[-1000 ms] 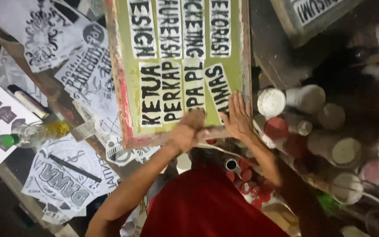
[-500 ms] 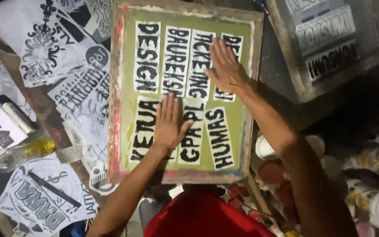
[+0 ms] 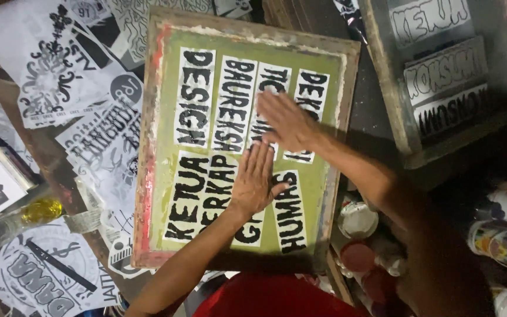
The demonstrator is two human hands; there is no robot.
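Observation:
A wooden-framed printing screen (image 3: 148, 147) with green mesh lies in front of me, covered with white paper strips bearing black lettering. My left hand (image 3: 254, 182) lies flat, palm down, on the strips near the middle of the mesh. My right hand (image 3: 287, 122) presses flat on the strips just above and right of it, fingers spread. Neither hand holds anything.
Printed black-and-white sheets (image 3: 48, 76) cover the table at left, with a plastic bottle of yellow liquid (image 3: 13, 220) and a black marker (image 3: 60, 265). A second framed screen (image 3: 441, 76) lies at upper right. Several paint pots (image 3: 358, 220) and cans (image 3: 506, 240) crowd the lower right.
Both hands moved from the screen's near edge up onto the mesh. The right hand has since slid left and the left hand right, and the view has come closer.

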